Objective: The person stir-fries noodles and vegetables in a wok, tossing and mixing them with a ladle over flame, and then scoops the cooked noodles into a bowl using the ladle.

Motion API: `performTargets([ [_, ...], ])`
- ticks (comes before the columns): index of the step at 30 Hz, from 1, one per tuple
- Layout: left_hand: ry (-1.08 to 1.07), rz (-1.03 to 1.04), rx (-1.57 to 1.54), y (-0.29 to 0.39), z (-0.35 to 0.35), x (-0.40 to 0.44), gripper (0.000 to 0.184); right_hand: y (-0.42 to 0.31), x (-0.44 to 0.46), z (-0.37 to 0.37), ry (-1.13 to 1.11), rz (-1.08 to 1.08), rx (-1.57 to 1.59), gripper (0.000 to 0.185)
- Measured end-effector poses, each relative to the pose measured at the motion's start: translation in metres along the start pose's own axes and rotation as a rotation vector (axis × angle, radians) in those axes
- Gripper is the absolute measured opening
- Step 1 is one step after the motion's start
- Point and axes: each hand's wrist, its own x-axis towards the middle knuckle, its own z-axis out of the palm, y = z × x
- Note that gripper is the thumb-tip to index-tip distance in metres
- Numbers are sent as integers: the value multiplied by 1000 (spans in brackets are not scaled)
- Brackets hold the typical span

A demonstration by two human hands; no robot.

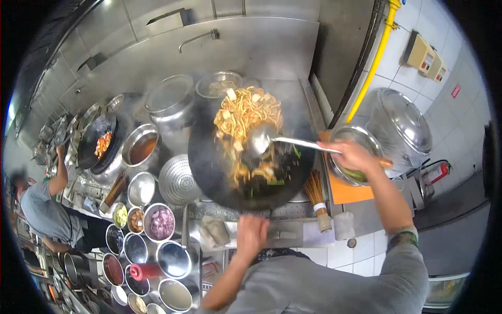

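Observation:
My right hand (353, 157) is closed around the long handle of a metal ladle (261, 141), its wooden end sticking out past my palm. The ladle's bowl is over a large black wok (209, 180), among noodles (251, 110) with pale chunks. Noodles and chunks are spread up toward the wok's far side, partly blurred, with dark green leaves (274, 182) lower down. At the wok's near edge my left hand (252, 234) is closed; its grip appears to be on the wok's handle, mostly hidden by the fingers.
A perforated strainer (179, 179) lies left of the wok, near bowls of sliced onion (159, 222) and sauces. A bamboo brush (316, 196) stands right, beside an orange board (345, 186). Another person (52, 206) works at a second wok (97, 141) on the left.

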Motion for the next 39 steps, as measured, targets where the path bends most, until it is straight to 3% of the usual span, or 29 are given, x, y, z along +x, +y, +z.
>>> performTargets([
  [2,11,-7,-71,28,-28,8,14,15,-12,-15,-85,-5,192,63],
  [3,72,16,-19,41,-40,33,14,19,-13,-22,-230,127,284,64],
  [5,108,9,-8,45,-47,77,13,25,-6,-28,-258,-35,322,59],
  [8,132,9,11,15,-12,90,13,20,21,-8,-213,-61,173,55],
  [11,104,-16,69,-17,22,52,12,-14,29,11,-44,130,-99,61],
  [12,48,-26,53,-21,23,32,11,-6,24,17,49,72,-138,63],
  [15,77,50,-62,10,-12,15,10,21,-7,-7,53,-67,85,63],
  [17,45,-15,-7,15,-25,35,11,42,-22,-24,-41,-93,272,61],
  [19,72,-17,-7,10,-23,72,11,52,-30,-38,-262,119,546,60],
  [21,91,-16,-32,15,-24,72,12,43,-28,-77,-486,341,511,63],
  [22,105,2,-39,14,-23,82,13,42,-27,-79,-544,363,605,62],
  [25,92,-23,-37,23,-13,95,12,34,-8,-56,-558,379,477,59],
  [26,75,-62,-13,18,-6,97,11,33,3,-39,-524,350,503,58],
  [29,81,-26,37,-14,23,71,10,42,26,36,-11,-132,206,58],
  [32,36,-12,-23,0,13,22,9,-5,14,14,-24,77,8,62],
  [33,-22,-38,3,13,-2,11,10,0,10,10,-47,51,71,61],
  [37,56,-29,-26,40,-40,56,15,54,-1,5,-235,-9,402,62],
  [39,108,1,-36,39,-37,89,15,44,13,-7,-353,53,368,62],
])
